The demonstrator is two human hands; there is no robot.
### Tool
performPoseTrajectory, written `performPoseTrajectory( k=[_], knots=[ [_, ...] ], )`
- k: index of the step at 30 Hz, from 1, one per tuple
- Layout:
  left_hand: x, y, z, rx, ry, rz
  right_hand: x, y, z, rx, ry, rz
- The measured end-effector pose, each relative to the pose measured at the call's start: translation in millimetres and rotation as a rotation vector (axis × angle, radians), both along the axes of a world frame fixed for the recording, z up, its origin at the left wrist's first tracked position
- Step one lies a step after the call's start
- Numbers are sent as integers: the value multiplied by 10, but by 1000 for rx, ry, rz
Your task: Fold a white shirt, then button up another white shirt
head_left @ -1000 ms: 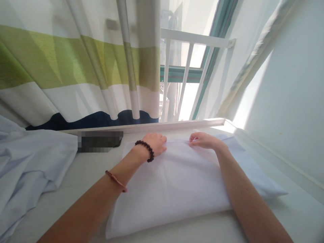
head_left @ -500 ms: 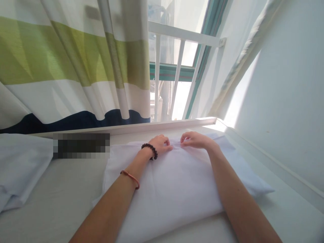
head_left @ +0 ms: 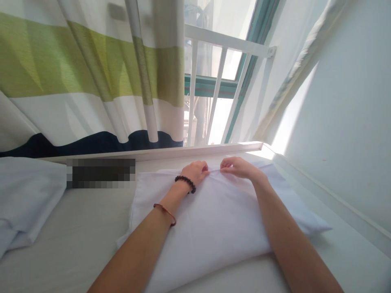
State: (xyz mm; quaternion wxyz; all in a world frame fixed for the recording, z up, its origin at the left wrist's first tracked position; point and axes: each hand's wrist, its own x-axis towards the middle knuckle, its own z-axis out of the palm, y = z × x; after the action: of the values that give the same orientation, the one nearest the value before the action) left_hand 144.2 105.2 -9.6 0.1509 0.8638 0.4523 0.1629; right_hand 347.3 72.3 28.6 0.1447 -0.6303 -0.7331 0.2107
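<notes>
Grip of both the left hand (head_left: 194, 172) and the right hand (head_left: 240, 167) is a fingertip pinch on the far edge of the white cloth (head_left: 220, 219). Leftmost lies a pale, creased cloth (head_left: 27, 195) — beside it, a dark pixelated object (head_left: 100, 173). Next, the white cloth spreads in layers over the white surface (head_left: 88, 232), its right corner pointing towards the wall (head_left: 351, 122).

We see plain, lilac-tinged white cloth (head_left: 214, 228), a near-black beaded bracelet (head_left: 185, 179), a copper-coloured bangle (head_left: 165, 210), a far-left curtain (head_left: 91, 65) in broad white and green bands, and a teal window frame (head_left: 261, 24).
</notes>
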Motion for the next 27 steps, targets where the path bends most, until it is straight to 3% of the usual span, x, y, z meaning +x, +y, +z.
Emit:
performPoseTrajectory(
  k=[6, 13, 16, 27],
  knots=[
    [5, -29, -23, 71, 16, -16, 209, -111, 109, 33, -18, -112],
    [39, -72, -8, 84, 21, -85, 1007, -373, 96, -3, -95, -476],
    [47, -51, -12, 80, 13, -127, 1256, -427, 81, -18, -88, -568],
    [94, 1, -65, 87, -127, -161, 1438, -462, 133, 51, 33, -482]
  ],
)
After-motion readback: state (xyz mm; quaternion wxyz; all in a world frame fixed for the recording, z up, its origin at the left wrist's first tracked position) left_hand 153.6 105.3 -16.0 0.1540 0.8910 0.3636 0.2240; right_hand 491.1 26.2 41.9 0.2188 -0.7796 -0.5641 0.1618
